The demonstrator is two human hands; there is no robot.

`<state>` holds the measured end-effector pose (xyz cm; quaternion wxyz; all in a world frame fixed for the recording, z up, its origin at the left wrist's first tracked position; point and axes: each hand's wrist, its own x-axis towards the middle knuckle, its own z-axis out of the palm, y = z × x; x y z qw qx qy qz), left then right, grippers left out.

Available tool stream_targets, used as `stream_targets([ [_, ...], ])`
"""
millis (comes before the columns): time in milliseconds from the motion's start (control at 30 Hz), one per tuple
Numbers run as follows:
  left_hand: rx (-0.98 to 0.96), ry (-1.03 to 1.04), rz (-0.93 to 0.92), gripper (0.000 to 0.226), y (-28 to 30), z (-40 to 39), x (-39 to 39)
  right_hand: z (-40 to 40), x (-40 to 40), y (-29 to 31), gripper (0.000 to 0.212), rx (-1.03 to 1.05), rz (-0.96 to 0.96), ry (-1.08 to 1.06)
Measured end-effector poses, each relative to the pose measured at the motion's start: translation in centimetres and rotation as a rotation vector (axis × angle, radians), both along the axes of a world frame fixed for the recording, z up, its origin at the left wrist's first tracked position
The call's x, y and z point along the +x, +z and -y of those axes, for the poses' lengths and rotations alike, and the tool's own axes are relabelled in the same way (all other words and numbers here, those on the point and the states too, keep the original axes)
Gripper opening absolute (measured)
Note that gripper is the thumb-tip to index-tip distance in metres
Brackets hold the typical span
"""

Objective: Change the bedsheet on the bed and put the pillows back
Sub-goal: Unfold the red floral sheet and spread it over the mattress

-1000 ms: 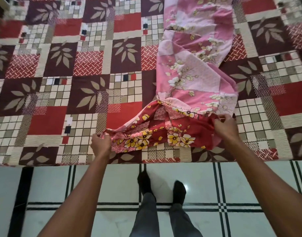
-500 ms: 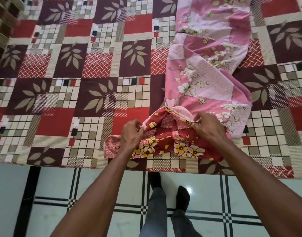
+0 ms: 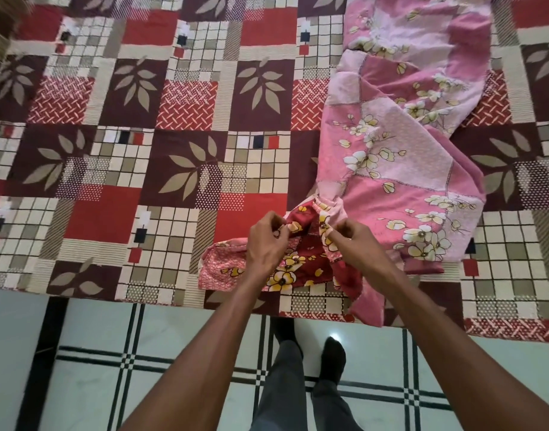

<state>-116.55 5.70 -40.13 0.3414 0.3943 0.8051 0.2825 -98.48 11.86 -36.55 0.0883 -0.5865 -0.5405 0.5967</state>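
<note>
Both hands, left hand (image 3: 268,244) and right hand (image 3: 355,247), are pinching the pink sheet (image 3: 391,169), now moved together from apart, probably searching its corners before spreading.

The bed (image 3: 180,169) fills the upper part of the view, covered flat by a patchwork bedsheet (image 3: 111,213) of red, maroon and cream squares with leaf and grid prints. On its right half lies a long, bunched pink floral sheet (image 3: 400,157), its red-and-yellow-flowered near end at the bed's front edge. Below the bed is a pale tiled floor (image 3: 80,384) with dark crossing stripes.
</note>
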Motion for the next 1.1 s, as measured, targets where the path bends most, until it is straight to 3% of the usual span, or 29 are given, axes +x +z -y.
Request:
stream_targets([
  [200,0.231,-0.237,0.057,0.023,1.2,1.5,2.4,0.4,-3.2,-0.6,0.028,-0.112,-0.114,-0.146],
  [300,0.201,-0.202,0.133,0.021,1.3,1.6,2.3,-0.2,-3.1,-1.2,0.013,-0.035,-0.022,-0.155],
  [400,0.16,-0.114,0.179,0.019,0.8,1.5,1.5,-0.3,-2.5,-1.7,0.013,-0.064,-0.054,-0.181],
  [533,-0.051,-0.042,0.089,0.066,0.3,0.3,0.9,0.1,-2.1,-1.4,0.018,-0.077,-0.127,-0.223],
  [667,-0.122,-0.074,0.263,0.023,0.5,-1.4,0.4,0.0,-1.5,-1.6,0.016,-0.057,-0.105,-0.279],
  [867,-0.043,0.259,0.366,0.019,1.8,-2.6,-2.9,-2.9,1.0,0.0,0.018,-0.17,-0.23,-0.625],
  [967,0.026,0.416,0.391,0.019,3.6,-4.0,-6.3,-5.7,2.9,2.3,0.019,-0.105,-0.35,-0.805],
  [1100,0.128,0.804,0.345,0.014,3.6,-5.3,-10.8,-9.6,5.3,6.2,0.027,0.028,-0.629,-0.911],
])
